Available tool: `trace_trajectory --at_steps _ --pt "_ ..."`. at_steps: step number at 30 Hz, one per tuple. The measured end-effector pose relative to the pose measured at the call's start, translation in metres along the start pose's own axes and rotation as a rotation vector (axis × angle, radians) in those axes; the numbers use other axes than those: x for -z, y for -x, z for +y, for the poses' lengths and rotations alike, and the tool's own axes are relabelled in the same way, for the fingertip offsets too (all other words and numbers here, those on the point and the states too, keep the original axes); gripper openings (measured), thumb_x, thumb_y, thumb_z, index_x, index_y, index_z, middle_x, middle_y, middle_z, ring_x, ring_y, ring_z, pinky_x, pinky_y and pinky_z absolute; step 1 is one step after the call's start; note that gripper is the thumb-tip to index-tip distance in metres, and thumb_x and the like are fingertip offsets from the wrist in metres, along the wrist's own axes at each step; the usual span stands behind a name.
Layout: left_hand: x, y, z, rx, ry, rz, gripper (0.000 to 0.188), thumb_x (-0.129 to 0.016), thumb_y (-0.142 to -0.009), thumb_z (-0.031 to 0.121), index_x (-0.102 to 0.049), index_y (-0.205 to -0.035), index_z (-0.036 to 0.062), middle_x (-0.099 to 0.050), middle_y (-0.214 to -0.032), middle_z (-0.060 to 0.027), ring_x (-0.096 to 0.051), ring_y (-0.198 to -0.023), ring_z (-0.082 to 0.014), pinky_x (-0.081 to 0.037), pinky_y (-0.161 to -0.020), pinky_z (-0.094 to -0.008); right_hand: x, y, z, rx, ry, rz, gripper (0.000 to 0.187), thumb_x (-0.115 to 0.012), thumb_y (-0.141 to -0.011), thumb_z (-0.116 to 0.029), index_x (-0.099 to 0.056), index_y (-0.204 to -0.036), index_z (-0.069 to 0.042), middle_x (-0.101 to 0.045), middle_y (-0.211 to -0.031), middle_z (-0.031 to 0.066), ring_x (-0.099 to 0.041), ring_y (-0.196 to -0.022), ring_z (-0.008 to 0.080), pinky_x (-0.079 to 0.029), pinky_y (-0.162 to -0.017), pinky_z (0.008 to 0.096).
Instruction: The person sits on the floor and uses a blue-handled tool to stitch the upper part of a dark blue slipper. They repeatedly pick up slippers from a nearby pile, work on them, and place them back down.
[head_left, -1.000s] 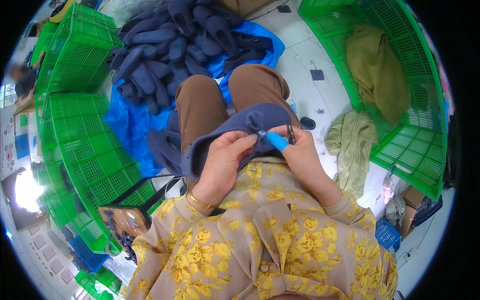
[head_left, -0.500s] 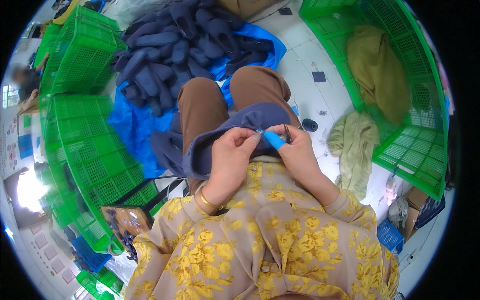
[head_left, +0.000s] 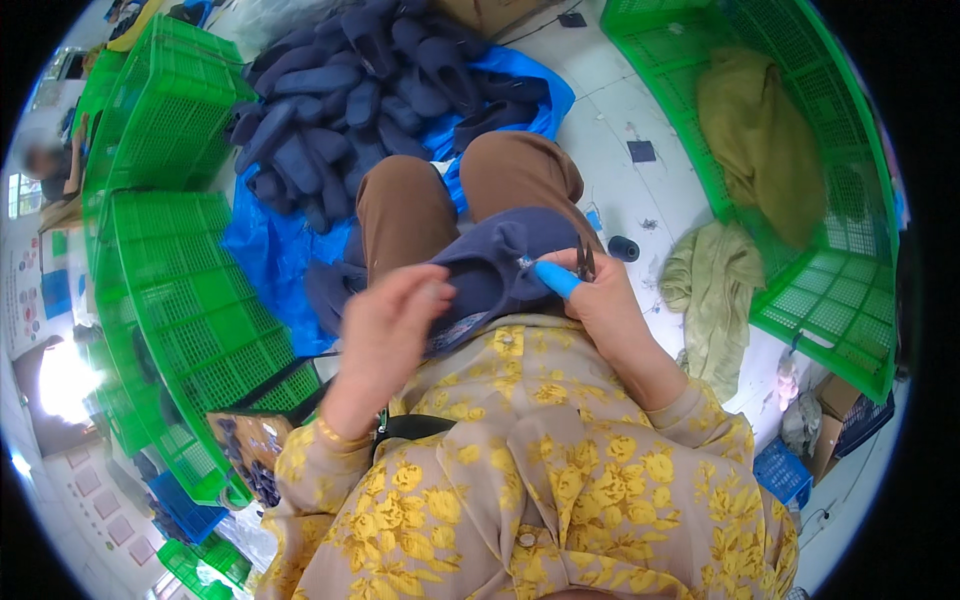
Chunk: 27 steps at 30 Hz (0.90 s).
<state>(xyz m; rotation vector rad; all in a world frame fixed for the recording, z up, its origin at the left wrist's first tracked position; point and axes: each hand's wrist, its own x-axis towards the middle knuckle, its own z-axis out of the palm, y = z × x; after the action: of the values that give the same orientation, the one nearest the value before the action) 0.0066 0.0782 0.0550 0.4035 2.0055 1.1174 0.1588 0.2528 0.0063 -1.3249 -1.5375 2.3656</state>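
Observation:
A dark blue fabric slipper point(head_left: 482, 285) lies across my lap, its opening facing up. Its front has a gathered knot with a small shiny ornament point(head_left: 525, 262). My right hand point(head_left: 605, 315), a blue cover on one fingertip, pinches the slipper beside this ornament. Small dark thread snips point(head_left: 585, 262) are tucked in the same hand, blades pointing up. My left hand point(head_left: 390, 325) is raised at the slipper's left side, slightly blurred, fingers curled together; whether a thread is between them does not show.
A heap of dark blue slippers point(head_left: 340, 105) lies on a blue sheet point(head_left: 265, 270) beyond my knees. Green crates point(head_left: 170, 285) stand at left; another green crate point(head_left: 830, 345) at right holds olive cloth point(head_left: 755, 140). A thread spool point(head_left: 622, 248) and pale green cloth point(head_left: 715, 290) lie on the floor.
My left hand has let go of the slipper's knot and moved left and toward me. The right hand stays at the ornament, and the snips' blades now stand more upright.

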Motion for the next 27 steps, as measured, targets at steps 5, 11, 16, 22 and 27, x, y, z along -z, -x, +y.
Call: trace_trajectory --at_steps 5,11,16,22,27 --pt "-0.048 -0.023 -0.016 0.261 0.701 -0.175 0.015 -0.061 -0.093 0.007 -0.063 -0.105 -0.0020 -0.066 -0.096 -0.0052 -0.061 -0.090 -0.0124 -0.049 -0.084 -0.0246 -0.001 0.002 -0.002 -0.015 -0.003 0.001 0.014 -0.070 -0.089 -0.015 -0.070 -0.096 -0.003 -0.057 -0.073 -0.0079 -0.043 -0.062 -0.0005 -0.033 -0.054 0.0188" --pt "-0.063 -0.023 -0.021 0.305 0.867 -0.121 0.006 -0.062 -0.091 0.008 -0.063 -0.096 0.0034 -0.064 -0.091 -0.0036 -0.059 -0.086 -0.0117 -0.047 -0.081 -0.0257 -0.008 0.005 0.002 0.021 -0.014 0.077 0.013 -0.070 -0.089 -0.014 -0.071 -0.095 -0.002 -0.055 -0.070 -0.0086 -0.042 -0.061 -0.0012 -0.032 -0.053 0.0188" --pt "-0.061 -0.026 -0.026 0.318 0.919 -0.118 0.009 -0.062 -0.093 0.015 -0.063 -0.097 0.0060 -0.063 -0.093 -0.0024 -0.058 -0.088 -0.0120 -0.046 -0.082 -0.0268 -0.008 0.003 0.001 0.025 -0.005 0.063 0.013 -0.070 -0.089 -0.013 -0.071 -0.095 -0.001 -0.058 -0.073 -0.0070 -0.045 -0.064 0.0002 -0.036 -0.055 0.0195" --pt "-0.066 -0.027 -0.016 0.381 0.895 -0.034 0.013 -0.062 -0.094 0.020 -0.064 -0.098 0.0081 -0.062 -0.095 -0.0015 -0.057 -0.090 -0.0118 -0.046 -0.082 -0.0267 -0.008 0.005 -0.002 0.019 0.014 0.062 0.013 -0.069 -0.089 -0.012 -0.071 -0.094 0.000 -0.060 -0.076 -0.0053 -0.048 -0.066 0.0013 -0.040 -0.058 0.0206" --pt "-0.067 -0.026 -0.013 0.352 0.878 -0.044 0.011 -0.064 -0.093 0.019 -0.063 -0.091 0.0085 -0.062 -0.088 0.0000 -0.056 -0.082 -0.0094 -0.044 -0.076 -0.0251 -0.008 0.000 0.014 0.138 0.062 0.076 0.012 -0.068 -0.088 -0.011 -0.070 -0.093 0.000 -0.061 -0.074 -0.0037 -0.048 -0.067 0.0024 -0.040 -0.059 0.0218"
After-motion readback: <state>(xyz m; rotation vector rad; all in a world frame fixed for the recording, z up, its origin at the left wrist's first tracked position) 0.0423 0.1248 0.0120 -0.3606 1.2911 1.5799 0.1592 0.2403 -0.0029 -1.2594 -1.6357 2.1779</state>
